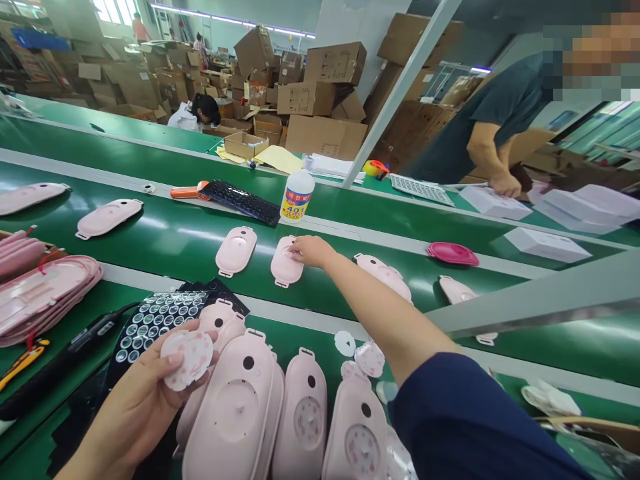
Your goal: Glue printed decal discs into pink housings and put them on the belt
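The left hand pinches a spotted disc near its edge; pink covers sit bunched beside it, probably for easy reach; on the belt, a flat cover meets the right hand, its grip unclear.

Bright window glowing at top left. Long strip light shining violet-white across back; short lamp glowing farther right. Pale column standing mid-background. Cardboard boxes crowding space behind, piling unevenly, some leaning. Green bench stretching before them; green belt surface running nearer, reflecting light, pale rails edging it. Grey post slanting upward. Far right, greenish panes showing, probably another window.
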Demonstrator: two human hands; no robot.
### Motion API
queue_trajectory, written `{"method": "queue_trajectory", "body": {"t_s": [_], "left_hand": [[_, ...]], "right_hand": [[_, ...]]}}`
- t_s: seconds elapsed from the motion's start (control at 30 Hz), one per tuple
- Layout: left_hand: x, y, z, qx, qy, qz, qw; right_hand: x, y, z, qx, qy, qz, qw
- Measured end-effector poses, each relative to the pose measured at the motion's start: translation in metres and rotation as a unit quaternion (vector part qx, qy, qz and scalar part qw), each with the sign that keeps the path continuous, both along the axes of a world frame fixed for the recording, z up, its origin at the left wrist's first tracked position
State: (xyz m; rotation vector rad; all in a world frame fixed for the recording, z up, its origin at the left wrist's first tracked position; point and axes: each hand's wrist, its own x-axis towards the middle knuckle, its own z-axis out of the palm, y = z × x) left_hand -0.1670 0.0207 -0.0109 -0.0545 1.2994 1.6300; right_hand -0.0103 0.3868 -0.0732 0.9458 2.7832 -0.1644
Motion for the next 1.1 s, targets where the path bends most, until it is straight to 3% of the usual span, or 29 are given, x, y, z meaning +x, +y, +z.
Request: {"method": "queue_trajectory", "body": {"t_s": [0.2,0.27,0.37,0.47,0.53,0.63,0.7,0.8,0.97,1.03,1.1], "left_hand": [[0.0,-0.001,-0.003,0.009,-0.017,-0.021,1.0],[0.0,0.0,-0.004,0.01,-0.024,-0.034,0.999],[-0.001,0.007,-0.009,0.027,-0.03,-0.043,0.998],[-0.002,0.021,-0.016,0.046,-0.044,-0.044,0.997],[-0.001,0.031,-0.02,0.058,-0.046,-0.037,0.997],[0.001,0.041,-0.023,0.088,-0.04,-0.029,0.995],[0.002,0.043,-0.024,0.104,-0.043,-0.031,0.993],[0.0,0.041,-0.024,0.101,-0.058,-0.047,0.992],[-0.012,0.033,-0.026,0.073,-0.081,-0.125,0.986],[-0.016,0.031,-0.024,0.066,-0.087,-0.141,0.984],[-0.018,0.029,-0.02,0.062,-0.084,-0.124,0.987]], "right_hand": [[0.005,-0.02,-0.015,0.051,0.056,-0.109,0.991],[0.005,-0.025,-0.009,0.066,0.096,-0.128,0.985],[-0.002,-0.039,0.016,0.093,0.184,-0.119,0.971],[-0.015,-0.076,0.047,0.089,0.278,-0.015,0.956],[-0.02,-0.109,0.063,0.059,0.319,0.114,0.939],[-0.02,-0.154,0.074,0.04,0.366,0.363,0.856],[-0.019,-0.169,0.072,0.065,0.375,0.433,0.817],[-0.017,-0.17,0.063,0.078,0.363,0.434,0.821],[-0.015,-0.149,0.05,-0.031,0.344,0.457,0.82],[-0.02,-0.135,0.044,-0.034,0.339,0.398,0.852],[-0.029,-0.115,0.037,-0.004,0.33,0.27,0.905]]}}
